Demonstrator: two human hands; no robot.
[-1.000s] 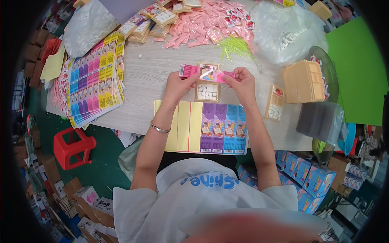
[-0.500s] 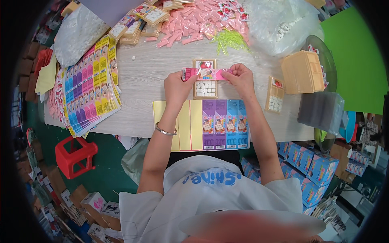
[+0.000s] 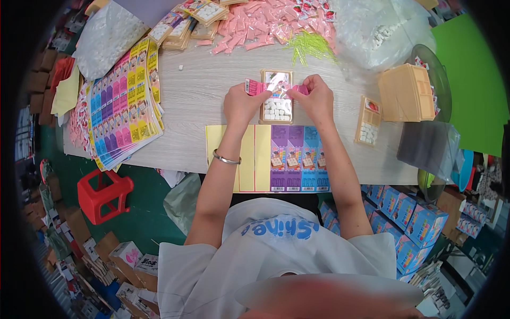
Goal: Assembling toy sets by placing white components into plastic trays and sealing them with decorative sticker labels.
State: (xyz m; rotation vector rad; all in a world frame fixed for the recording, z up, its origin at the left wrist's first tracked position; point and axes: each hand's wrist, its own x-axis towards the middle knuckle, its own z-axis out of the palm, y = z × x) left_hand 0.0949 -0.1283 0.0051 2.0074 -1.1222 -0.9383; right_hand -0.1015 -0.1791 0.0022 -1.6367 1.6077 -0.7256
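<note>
A shallow tan tray (image 3: 278,119) of small white blocks, with a strawberry picture at its far end, lies on the table before me. Across its middle runs a pink sticker label (image 3: 255,86), its ends reaching past both sides of the tray. My left hand (image 3: 240,106) pinches the label's left part, thumb on top. On the other side my right hand (image 3: 319,100) has its thumb and fingers closed on the right end. Just below lies a label sheet (image 3: 294,159), purple and blue, with bare yellow backing (image 3: 245,175) on its left.
Another filled tray (image 3: 367,122) lies at the right, beside stacked empty tan trays (image 3: 406,93). Label sheets (image 3: 122,101) are piled on the left. Pink packets (image 3: 260,24), green sticks (image 3: 311,48) and a clear bag (image 3: 380,37) of white pieces occupy the far side.
Both hands have come closer together over the tray, and the label's ends now bend down at the tray's sides. The whole view has shifted slightly.
</note>
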